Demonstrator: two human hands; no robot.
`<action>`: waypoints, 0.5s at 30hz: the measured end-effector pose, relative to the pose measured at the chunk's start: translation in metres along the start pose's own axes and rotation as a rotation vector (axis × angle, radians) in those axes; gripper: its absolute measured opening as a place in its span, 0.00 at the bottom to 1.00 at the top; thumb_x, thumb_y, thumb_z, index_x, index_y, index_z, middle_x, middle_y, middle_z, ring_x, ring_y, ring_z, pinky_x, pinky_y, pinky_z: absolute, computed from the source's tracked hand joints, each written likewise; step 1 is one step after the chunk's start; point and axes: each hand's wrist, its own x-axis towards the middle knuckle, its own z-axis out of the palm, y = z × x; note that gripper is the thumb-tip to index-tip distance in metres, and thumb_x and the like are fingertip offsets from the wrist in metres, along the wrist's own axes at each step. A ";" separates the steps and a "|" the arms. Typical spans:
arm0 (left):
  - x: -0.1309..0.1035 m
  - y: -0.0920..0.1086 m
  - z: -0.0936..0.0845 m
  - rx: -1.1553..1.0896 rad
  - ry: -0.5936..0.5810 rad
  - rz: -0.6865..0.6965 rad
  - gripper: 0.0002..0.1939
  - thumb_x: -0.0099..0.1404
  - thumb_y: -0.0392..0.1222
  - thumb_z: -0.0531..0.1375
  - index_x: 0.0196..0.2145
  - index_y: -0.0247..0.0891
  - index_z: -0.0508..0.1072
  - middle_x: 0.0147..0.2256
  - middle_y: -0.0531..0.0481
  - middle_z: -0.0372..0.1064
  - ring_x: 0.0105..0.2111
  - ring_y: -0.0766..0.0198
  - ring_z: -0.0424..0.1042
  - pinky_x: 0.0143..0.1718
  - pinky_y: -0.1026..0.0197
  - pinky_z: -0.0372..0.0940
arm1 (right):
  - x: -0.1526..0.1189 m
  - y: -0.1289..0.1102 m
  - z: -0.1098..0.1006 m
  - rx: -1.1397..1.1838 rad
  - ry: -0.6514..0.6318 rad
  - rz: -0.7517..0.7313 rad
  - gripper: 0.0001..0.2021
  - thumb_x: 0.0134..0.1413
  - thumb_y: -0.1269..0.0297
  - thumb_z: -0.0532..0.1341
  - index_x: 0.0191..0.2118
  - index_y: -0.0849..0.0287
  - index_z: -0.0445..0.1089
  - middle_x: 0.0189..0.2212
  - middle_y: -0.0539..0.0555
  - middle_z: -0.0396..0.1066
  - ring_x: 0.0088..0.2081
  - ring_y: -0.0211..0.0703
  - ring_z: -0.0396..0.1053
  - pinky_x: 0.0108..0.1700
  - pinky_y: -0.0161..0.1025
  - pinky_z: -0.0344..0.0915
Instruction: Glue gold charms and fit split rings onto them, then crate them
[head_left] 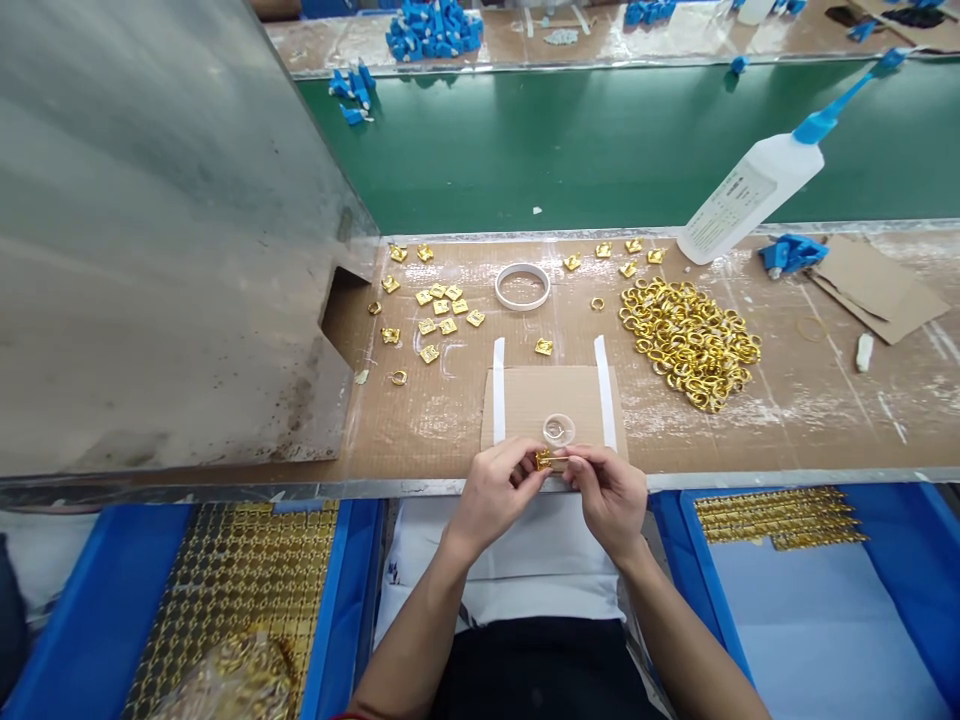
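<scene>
Between the thumb and fingers of my left hand (499, 492) is a small gold square piece (543, 460). My right hand (611, 498) is closed in a pinch, with a thin pin-like strip (559, 458) running from its fingertips to the gold piece; I cannot make out its exact kind. Both hands are at the table's front edge, over a cardboard pad (551, 395) with two white tape strips. Just beyond my fingertips lies a small clear round dish (559, 430). A single gold square piece (544, 347) rests behind the pad.
Gold rings (690, 340) lie heaped at right, near a tilted white bottle (750, 190). Several gold square pieces (442, 308) and a tape roll (522, 287) sit behind. A metal housing (172, 250) stands left. Blue trays (360, 560) with gold parts flank my lap.
</scene>
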 end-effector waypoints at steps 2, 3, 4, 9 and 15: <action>0.000 0.000 0.000 0.000 -0.001 0.006 0.05 0.65 0.33 0.62 0.39 0.38 0.76 0.29 0.52 0.73 0.26 0.66 0.72 0.26 0.67 0.67 | 0.000 0.000 0.000 0.010 0.004 -0.010 0.06 0.66 0.66 0.61 0.40 0.55 0.77 0.32 0.54 0.82 0.22 0.39 0.75 0.23 0.34 0.73; 0.000 0.000 0.000 0.000 0.001 0.010 0.05 0.65 0.33 0.62 0.39 0.38 0.76 0.29 0.51 0.73 0.26 0.66 0.72 0.26 0.67 0.67 | 0.000 0.000 0.001 0.014 0.005 -0.013 0.06 0.66 0.66 0.61 0.40 0.55 0.77 0.33 0.54 0.82 0.22 0.39 0.75 0.23 0.34 0.73; 0.000 0.000 0.000 0.001 0.004 0.013 0.05 0.65 0.33 0.62 0.39 0.38 0.76 0.29 0.51 0.73 0.26 0.66 0.72 0.26 0.67 0.67 | 0.001 0.000 0.001 0.014 0.004 -0.015 0.06 0.66 0.66 0.61 0.40 0.55 0.77 0.33 0.54 0.82 0.22 0.39 0.75 0.23 0.34 0.73; 0.000 -0.001 0.000 -0.003 0.000 0.006 0.05 0.66 0.35 0.61 0.40 0.38 0.77 0.30 0.51 0.74 0.26 0.66 0.73 0.26 0.67 0.67 | 0.002 -0.002 -0.001 0.002 -0.023 -0.009 0.07 0.66 0.65 0.60 0.39 0.55 0.77 0.31 0.54 0.82 0.21 0.39 0.74 0.23 0.35 0.73; 0.001 -0.001 0.000 -0.018 0.000 -0.001 0.05 0.65 0.34 0.62 0.39 0.37 0.77 0.28 0.51 0.74 0.25 0.66 0.73 0.25 0.68 0.67 | 0.001 -0.002 -0.002 -0.004 -0.048 -0.030 0.08 0.67 0.65 0.59 0.40 0.54 0.77 0.32 0.53 0.81 0.22 0.38 0.74 0.25 0.34 0.73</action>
